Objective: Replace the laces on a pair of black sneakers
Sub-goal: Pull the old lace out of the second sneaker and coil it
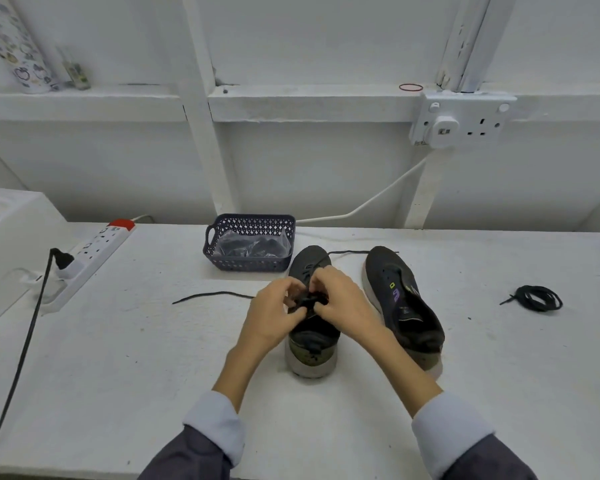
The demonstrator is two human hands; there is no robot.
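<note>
Pinches the black lace (309, 301) with left hand (274, 308) and right hand (342, 303), both clamped on it, over the nearer sneaker (312, 344) standing on the table (136, 358).

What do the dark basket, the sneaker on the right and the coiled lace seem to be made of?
Basket: probably moulded plastic, matt blue-grey; regular lattice holes and a cut-out handle.
Right sneaker: upper looks like matt black knit fabric; pale sole, perhaps rubber or foam.
Coiled lace: likely woven textile cord, matt black, lying in limp loops.
</note>
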